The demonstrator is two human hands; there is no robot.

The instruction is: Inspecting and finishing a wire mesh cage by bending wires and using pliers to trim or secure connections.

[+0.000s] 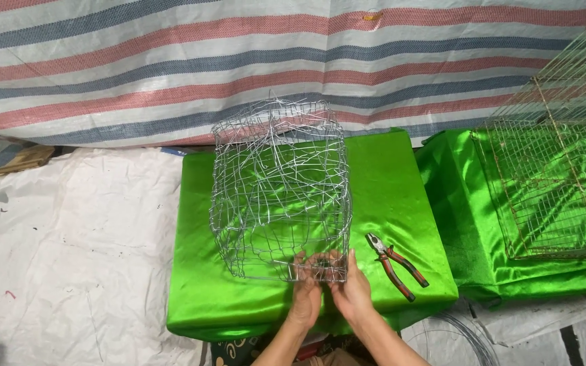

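Observation:
A crumpled silver wire-mesh cage [281, 186] stands on a block covered in shiny green cloth [388, 183]. My left hand [304, 288] and my right hand [352, 285] meet at the cage's near bottom edge. Both pinch the wire there, fingers curled around the lowest strands. Red-handled pliers [396, 264] lie on the green cloth just right of my right hand, jaws pointing away from me.
A larger, rusty wire-mesh cage [557, 163] sits on a second green-covered block at the right. A striped tarpaulin [171, 61] hangs behind. White sacking [69, 257] covers the floor at the left. Loose wire coils [462, 335] lie by the block's near right corner.

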